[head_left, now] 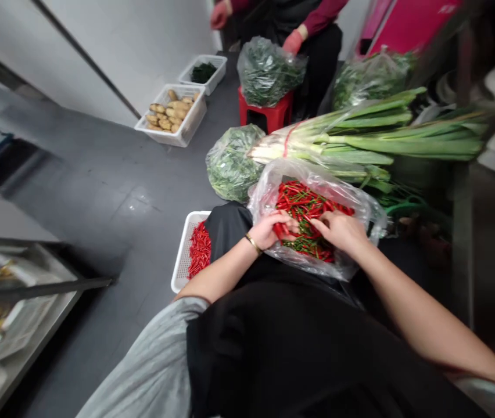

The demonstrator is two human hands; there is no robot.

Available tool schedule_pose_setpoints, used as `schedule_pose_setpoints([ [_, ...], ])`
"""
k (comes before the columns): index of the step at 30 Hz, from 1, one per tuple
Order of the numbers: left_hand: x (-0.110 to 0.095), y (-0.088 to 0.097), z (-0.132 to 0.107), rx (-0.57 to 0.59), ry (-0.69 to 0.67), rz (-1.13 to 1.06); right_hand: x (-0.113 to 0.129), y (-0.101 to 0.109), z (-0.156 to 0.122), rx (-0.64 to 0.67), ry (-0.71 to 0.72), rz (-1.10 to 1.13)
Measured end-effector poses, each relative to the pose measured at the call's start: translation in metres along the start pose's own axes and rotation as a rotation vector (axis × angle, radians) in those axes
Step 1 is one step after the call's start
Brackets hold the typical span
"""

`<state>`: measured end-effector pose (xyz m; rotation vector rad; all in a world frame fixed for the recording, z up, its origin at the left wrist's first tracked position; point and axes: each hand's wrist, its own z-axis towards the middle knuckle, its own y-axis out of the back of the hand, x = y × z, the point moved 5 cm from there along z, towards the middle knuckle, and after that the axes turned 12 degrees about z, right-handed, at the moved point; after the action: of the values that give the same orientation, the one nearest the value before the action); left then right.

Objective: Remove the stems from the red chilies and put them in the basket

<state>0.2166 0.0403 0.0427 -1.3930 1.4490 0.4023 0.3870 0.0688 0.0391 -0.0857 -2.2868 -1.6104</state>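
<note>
A clear plastic bag (pixel 269 186) lies open on my lap, filled with red chili peppers (pixel 300 197) that have green stems. My left hand (pixel 271 229), with a bracelet at the wrist, is palm up over the bag's left side, its fingers curled round a few red chilies. From the right, my right hand (pixel 341 229) reaches in with thumb and fingers pinched at a chili; the exact grip is too small to see clearly. By my left knee stands a white basket (pixel 180 261) holding red chilies without visible green stems.
A bundle of leeks (pixel 352 139) lies just beyond the bag, beside bagged greens (pixel 234 162). Farther off are a crate (pixel 190 125) of tan root vegetables, a red stool (pixel 280 113) bearing bagged greens, and a co-worker's gloved hand (pixel 293 42). Metal shelving (pixel 42 290) stands left.
</note>
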Motion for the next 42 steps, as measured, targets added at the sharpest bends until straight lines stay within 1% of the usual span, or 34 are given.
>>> schedule_pose_setpoints([
  [1, 0.003, -0.004, 0.001, 0.075, 0.046, -0.061, -0.006, -0.002, 0.008, -0.004, -0.019, -0.030],
  [2, 0.006, -0.007, 0.003, 0.136, 0.077, -0.091, -0.010, -0.007, 0.015, 0.018, -0.021, -0.060],
  [3, 0.010, -0.009, 0.004, 0.163, 0.096, -0.102, -0.012, -0.012, 0.020, 0.045, -0.002, -0.081],
  [4, 0.014, -0.011, 0.006, 0.164, 0.109, -0.106, -0.012, -0.016, 0.023, 0.052, 0.029, -0.084],
  [6, 0.024, -0.011, 0.009, 0.101, 0.132, -0.116, -0.008, -0.017, 0.018, -0.023, 0.108, -0.024],
  [8, 0.033, -0.011, 0.011, 0.013, 0.128, -0.127, 0.001, -0.012, 0.002, -0.105, 0.185, 0.094],
  [10, 0.037, -0.013, 0.010, -0.059, 0.082, -0.105, 0.014, -0.008, -0.018, -0.092, 0.264, 0.226],
  [12, 0.031, -0.015, 0.006, -0.095, 0.015, -0.047, 0.028, -0.003, -0.032, -0.036, 0.335, 0.341],
  [14, 0.014, -0.010, 0.003, -0.101, -0.043, 0.008, 0.036, 0.007, -0.037, -0.014, 0.368, 0.401],
  [15, 0.002, -0.002, 0.002, -0.110, -0.075, 0.018, 0.037, 0.013, -0.036, -0.022, 0.369, 0.413],
  [16, -0.013, 0.012, 0.002, -0.129, -0.111, 0.012, 0.038, 0.020, -0.034, -0.030, 0.369, 0.419],
  [17, -0.029, 0.031, 0.003, -0.174, -0.149, -0.011, 0.039, 0.026, -0.031, -0.040, 0.369, 0.421],
  [19, -0.059, 0.082, 0.007, -0.335, -0.191, -0.074, 0.043, 0.036, -0.027, -0.055, 0.384, 0.439],
  [20, -0.069, 0.107, 0.012, -0.380, -0.152, -0.090, 0.046, 0.039, -0.026, -0.054, 0.395, 0.455],
  [22, -0.079, 0.148, 0.025, -0.479, -0.004, -0.079, 0.054, 0.039, -0.025, -0.043, 0.412, 0.487],
  [23, -0.083, 0.162, 0.029, -0.546, 0.036, -0.062, 0.057, 0.038, -0.024, -0.039, 0.403, 0.497],
  [24, -0.085, 0.168, 0.033, -0.552, 0.044, -0.049, 0.059, 0.036, -0.023, -0.033, 0.391, 0.511],
  [25, -0.087, 0.167, 0.035, -0.549, 0.029, -0.038, 0.060, 0.034, -0.021, -0.031, 0.372, 0.527],
  [26, -0.088, 0.159, 0.033, -0.534, -0.021, -0.026, 0.060, 0.032, -0.020, -0.032, 0.349, 0.552],
  [27, -0.091, 0.146, 0.027, -0.501, -0.122, -0.010, 0.059, 0.031, -0.019, -0.035, 0.324, 0.589],
  [28, -0.091, 0.128, 0.020, -0.440, -0.209, 0.022, 0.057, 0.029, -0.018, -0.044, 0.296, 0.637],
  [29, -0.087, 0.105, 0.012, -0.364, -0.258, 0.081, 0.056, 0.028, -0.018, -0.053, 0.269, 0.691],
  [30, -0.080, 0.082, 0.004, -0.298, -0.264, 0.169, 0.055, 0.026, -0.018, -0.067, 0.246, 0.742],
  [32, -0.063, 0.040, -0.007, -0.241, -0.284, 0.366, 0.056, 0.021, -0.020, -0.117, 0.236, 0.798],
  [33, -0.054, 0.023, -0.009, -0.208, -0.297, 0.440, 0.058, 0.019, -0.022, -0.155, 0.247, 0.796],
  [34, -0.045, 0.011, -0.009, -0.199, -0.317, 0.486, 0.060, 0.018, -0.024, -0.195, 0.264, 0.782],
  [35, -0.038, 0.003, -0.008, -0.203, -0.340, 0.527, 0.062, 0.016, -0.025, -0.218, 0.284, 0.769],
  [36, -0.033, -0.001, -0.006, -0.208, -0.359, 0.566, 0.063, 0.014, -0.027, -0.206, 0.304, 0.767],
  [38, -0.027, -0.001, -0.002, -0.185, -0.369, 0.641, 0.062, 0.010, -0.029, -0.087, 0.332, 0.801],
  [40, -0.024, -0.001, -0.002, -0.089, -0.329, 0.708, 0.055, 0.009, -0.030, 0.059, 0.331, 0.871],
  [42, -0.022, -0.006, -0.005, 0.075, -0.255, 0.752, 0.047, 0.010, -0.031, 0.163, 0.311, 0.964],
])
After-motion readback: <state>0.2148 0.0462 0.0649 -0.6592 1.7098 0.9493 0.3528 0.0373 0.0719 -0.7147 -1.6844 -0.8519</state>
